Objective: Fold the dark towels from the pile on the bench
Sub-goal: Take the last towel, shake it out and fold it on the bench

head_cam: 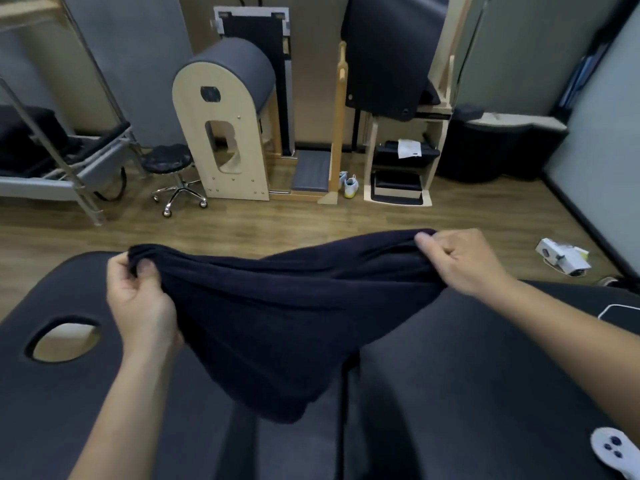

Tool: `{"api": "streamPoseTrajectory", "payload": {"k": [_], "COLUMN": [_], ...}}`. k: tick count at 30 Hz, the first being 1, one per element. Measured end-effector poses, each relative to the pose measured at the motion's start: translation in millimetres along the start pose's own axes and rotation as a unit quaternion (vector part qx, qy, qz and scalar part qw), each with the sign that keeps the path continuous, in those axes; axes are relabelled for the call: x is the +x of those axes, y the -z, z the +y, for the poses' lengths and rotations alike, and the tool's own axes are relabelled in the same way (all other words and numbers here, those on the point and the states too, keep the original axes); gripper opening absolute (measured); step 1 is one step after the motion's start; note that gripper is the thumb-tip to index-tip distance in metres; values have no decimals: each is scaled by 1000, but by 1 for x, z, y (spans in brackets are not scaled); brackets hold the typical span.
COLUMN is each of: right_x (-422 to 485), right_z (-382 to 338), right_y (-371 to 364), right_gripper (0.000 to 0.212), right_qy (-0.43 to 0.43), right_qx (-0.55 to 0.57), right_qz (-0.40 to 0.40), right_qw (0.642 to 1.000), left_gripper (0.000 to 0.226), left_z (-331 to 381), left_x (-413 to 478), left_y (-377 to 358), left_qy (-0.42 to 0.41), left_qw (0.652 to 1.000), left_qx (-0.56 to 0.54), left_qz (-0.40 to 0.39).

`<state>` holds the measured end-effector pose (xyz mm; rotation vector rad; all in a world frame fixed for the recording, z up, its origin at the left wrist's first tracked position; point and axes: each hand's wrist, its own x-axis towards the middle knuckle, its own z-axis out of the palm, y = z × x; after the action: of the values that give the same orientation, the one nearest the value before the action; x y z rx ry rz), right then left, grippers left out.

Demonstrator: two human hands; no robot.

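Observation:
A dark navy towel (277, 317) hangs stretched between both hands above the black padded bench (467, 375). My left hand (138, 296) pinches the towel's left top corner between thumb and curled fingers. My right hand (460, 258) grips the right top corner with its fingers curled over the edge. The towel sags in the middle, and its lower end droops onto the bench near the centre. No pile of towels shows in this view.
The bench has a face hole (64, 339) at the left. A white remote (614, 448) lies at its right edge. Beyond on the wooden floor stand a rolling stool (173, 168), a wooden barrel unit (221, 123), shoes (349, 183) and a white box (562, 256).

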<state>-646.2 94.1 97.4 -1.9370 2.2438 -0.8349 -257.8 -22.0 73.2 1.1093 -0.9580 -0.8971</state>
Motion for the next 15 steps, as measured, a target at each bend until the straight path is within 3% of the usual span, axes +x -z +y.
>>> {"api": "streamPoseTrajectory", "payload": {"k": [2,5,8,11,15], "right_x": [-7,-31,-48,-62,-64], "right_z": [5,27,51,65,75], "right_y": [21,29,38,42,69], "right_gripper": [64,67,29,19,16], "right_qy": [80,186,180,178,99], "right_qx": [-20,-270,-375,-375,-304], "right_qz": [-10,-98,-80,-91,-36], "right_qw": [997,940,906,905,947], "left_gripper": [24,27,27,28,29], "left_z": [1,5,4,3,22], "left_x": [15,25,27,24,33], "left_y": [-2,-20,-38,-54,-72], "left_qy": [-9,-44,-51,-64,-93], "left_qw": [1000,999,997,992,985], "left_qx": [4,16,9,3,10], "left_qz": [12,-28,-60,-105,-147]}}
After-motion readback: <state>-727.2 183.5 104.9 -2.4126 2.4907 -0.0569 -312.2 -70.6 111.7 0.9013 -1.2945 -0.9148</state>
